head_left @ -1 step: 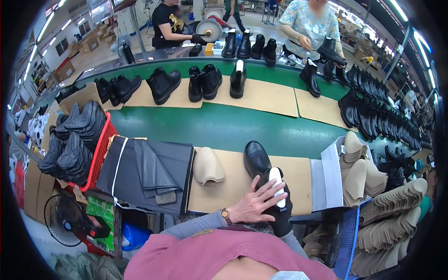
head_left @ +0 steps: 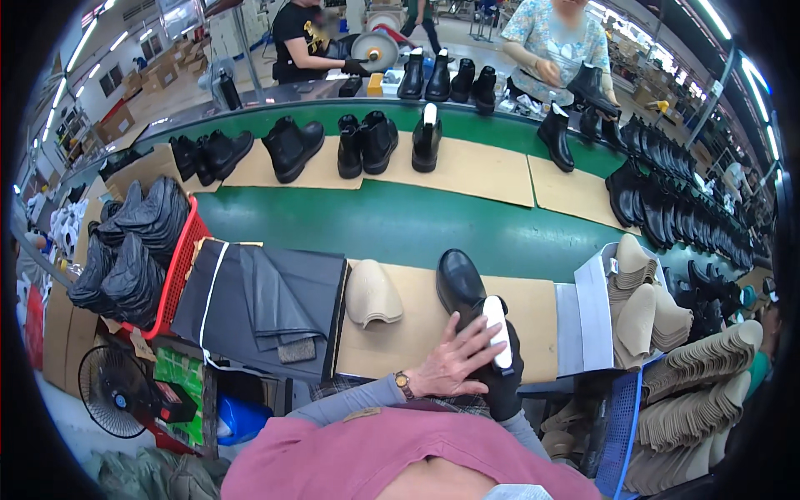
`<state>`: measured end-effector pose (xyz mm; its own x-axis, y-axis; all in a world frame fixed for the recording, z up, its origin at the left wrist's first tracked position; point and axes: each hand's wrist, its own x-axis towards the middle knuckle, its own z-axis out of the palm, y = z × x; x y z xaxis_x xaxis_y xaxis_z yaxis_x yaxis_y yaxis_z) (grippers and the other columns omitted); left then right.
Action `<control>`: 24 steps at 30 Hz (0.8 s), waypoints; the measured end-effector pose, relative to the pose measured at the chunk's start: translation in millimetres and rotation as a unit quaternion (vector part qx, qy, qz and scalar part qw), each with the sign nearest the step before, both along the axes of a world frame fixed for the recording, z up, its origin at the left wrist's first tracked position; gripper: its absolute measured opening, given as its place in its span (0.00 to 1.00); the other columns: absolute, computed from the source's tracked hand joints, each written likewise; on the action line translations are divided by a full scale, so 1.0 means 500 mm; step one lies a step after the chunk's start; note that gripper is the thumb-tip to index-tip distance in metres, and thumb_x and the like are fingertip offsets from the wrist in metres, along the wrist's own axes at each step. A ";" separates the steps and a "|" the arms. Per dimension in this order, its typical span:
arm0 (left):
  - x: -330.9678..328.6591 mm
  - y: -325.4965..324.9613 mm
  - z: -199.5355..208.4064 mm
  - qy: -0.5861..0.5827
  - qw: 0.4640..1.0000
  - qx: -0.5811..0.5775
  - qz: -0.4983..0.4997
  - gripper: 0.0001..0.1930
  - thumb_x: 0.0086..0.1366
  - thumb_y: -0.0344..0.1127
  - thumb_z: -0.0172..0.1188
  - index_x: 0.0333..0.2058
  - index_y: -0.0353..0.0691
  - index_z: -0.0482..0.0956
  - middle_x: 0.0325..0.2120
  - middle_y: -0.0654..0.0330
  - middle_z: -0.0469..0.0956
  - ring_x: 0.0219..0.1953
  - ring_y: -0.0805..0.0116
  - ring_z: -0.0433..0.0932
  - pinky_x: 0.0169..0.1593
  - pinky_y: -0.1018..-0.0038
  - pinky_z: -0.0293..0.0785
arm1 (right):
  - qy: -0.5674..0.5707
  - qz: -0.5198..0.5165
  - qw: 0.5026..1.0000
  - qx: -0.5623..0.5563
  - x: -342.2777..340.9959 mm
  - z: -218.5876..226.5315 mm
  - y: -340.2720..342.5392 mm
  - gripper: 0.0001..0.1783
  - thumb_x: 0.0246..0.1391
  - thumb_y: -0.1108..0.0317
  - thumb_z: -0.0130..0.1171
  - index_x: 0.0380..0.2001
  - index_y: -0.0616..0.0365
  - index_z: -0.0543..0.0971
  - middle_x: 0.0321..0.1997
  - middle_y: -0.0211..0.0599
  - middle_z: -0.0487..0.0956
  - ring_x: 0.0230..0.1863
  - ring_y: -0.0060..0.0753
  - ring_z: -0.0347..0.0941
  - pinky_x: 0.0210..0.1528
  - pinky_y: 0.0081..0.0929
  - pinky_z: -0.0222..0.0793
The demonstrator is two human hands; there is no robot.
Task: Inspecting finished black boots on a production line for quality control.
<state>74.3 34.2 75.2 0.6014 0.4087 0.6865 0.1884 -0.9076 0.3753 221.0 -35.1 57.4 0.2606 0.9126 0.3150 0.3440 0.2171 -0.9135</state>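
Black ankle boot [head_left: 467,292] lies on the tan cardboard sheet [head_left: 417,342] at the near edge of the green conveyor belt [head_left: 375,225], its glossy toe pointing away from the person and its shaft end toward the body. A white last [head_left: 497,332] sticks out of the boot's opening. The left hand [head_left: 454,360] rests on the boot's shaft with its fingers [head_left: 475,337] spread flat and loosely fanned over the leather, fingertips reaching the white last; they lie on top of the boot more than they wrap around it. A wristwatch [head_left: 404,383] sits on that wrist. The right hand [head_left: 504,379], in a dark glove or sleeve, is under and beside the boot's shaft end, right against it; how far its fingers are closed cannot be told, since the boot and the left hand cover them.

Just left of the boot on the same cardboard lies a beige moulded insert [head_left: 371,293], apart from both hands. Further left is a stack of dark grey sheets [head_left: 267,300], and beyond it a red basket [head_left: 179,267] holding dark leather uppers. To the right, a box [head_left: 583,317] and blue crate [head_left: 625,417] hold stacks of beige inserts. Across the belt, finished black boots [head_left: 367,142] stand on cardboard, and two other people work at the far side.
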 end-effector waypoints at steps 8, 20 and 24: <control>-0.031 -0.024 -0.148 -0.083 0.967 -0.224 0.086 0.46 0.65 0.67 0.37 0.67 0.32 0.43 0.67 0.43 0.45 0.69 0.41 0.43 0.68 0.52 0.39 | 0.029 0.008 0.999 0.031 -0.029 0.076 0.037 0.38 0.45 0.75 0.68 0.60 0.64 0.63 0.52 0.44 0.75 0.52 0.34 0.72 0.52 0.31 0.69; -0.034 -0.020 -0.170 -0.030 0.954 -0.295 0.043 0.45 0.66 0.60 0.45 0.67 0.31 0.40 0.67 0.41 0.44 0.68 0.43 0.45 0.69 0.59 0.43 | 0.047 0.010 0.998 0.044 -0.026 0.055 0.035 0.39 0.47 0.73 0.68 0.61 0.66 0.61 0.55 0.46 0.73 0.54 0.36 0.72 0.54 0.32 0.69; -0.042 -0.015 -0.170 0.024 0.957 -0.285 0.048 0.44 0.65 0.55 0.50 0.66 0.31 0.41 0.66 0.40 0.47 0.67 0.41 0.49 0.69 0.57 0.46 | 0.074 -0.007 0.996 0.046 -0.027 0.059 0.049 0.37 0.48 0.73 0.67 0.60 0.67 0.63 0.53 0.44 0.75 0.53 0.34 0.72 0.53 0.31 0.69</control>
